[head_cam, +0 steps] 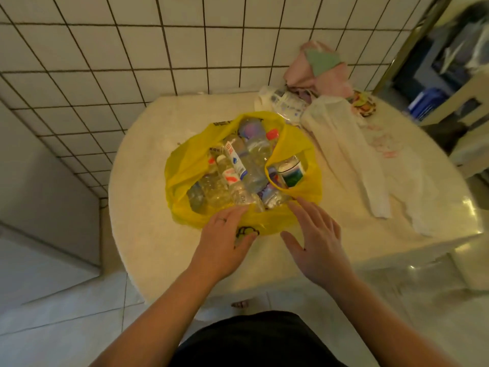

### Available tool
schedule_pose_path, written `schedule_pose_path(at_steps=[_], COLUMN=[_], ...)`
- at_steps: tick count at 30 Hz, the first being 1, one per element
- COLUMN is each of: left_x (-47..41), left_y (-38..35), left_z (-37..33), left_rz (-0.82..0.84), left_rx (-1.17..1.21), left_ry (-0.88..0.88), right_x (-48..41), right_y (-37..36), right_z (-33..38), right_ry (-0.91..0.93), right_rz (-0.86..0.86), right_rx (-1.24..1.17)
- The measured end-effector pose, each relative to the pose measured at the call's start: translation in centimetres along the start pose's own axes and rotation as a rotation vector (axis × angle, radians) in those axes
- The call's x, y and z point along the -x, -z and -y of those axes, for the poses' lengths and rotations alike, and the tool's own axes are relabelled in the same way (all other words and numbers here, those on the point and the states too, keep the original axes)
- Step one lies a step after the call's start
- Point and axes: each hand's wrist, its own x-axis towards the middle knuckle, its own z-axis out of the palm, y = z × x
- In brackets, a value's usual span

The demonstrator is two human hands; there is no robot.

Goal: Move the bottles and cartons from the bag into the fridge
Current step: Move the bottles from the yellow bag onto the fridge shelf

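Observation:
A yellow plastic bag (185,160) lies open on a round pale table (148,234). Inside it are several clear plastic bottles (254,157), one with a red cap (272,134), a narrow white carton (235,160), and a green-labelled container (291,173) under the bag's right handle. My left hand (225,242) rests with straight fingers on the bag's near edge. My right hand (317,242) hovers open just right of it, fingertips close to the bag's rim. Neither hand holds anything.
White cloths (344,154) lie on the table's right half. A crumpled clear bottle (288,103) and pink-green fabric (320,67) sit at the back. A tiled wall (105,62) stands behind, a pale grey appliance (39,181) is at left, and a doorway (436,75) opens at right.

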Motion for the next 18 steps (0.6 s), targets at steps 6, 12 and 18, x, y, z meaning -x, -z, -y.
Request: schedule_pose_path(at_steps=[6,12,18], left_x=[-5.3,-8.1,-9.6], left_y=[-0.4,-2.0,-3.8], left_z=[-1.6,-3.0,-4.7], left_rz=[0.026,0.086,0.133], left_rx=[0.013,0.175,0.302], left_ry=[-0.049,0.005,0.131], right_x=[-9.6,-17.6,-21.9], right_y=[2.3,3.7,2.9], right_z=[-2.2,-3.2,-3.2], right_ry=[0.066,0.297,0.527], right_rz=[0.015,0.115,0.276], right_rx=[0.013,0.116,0.259])
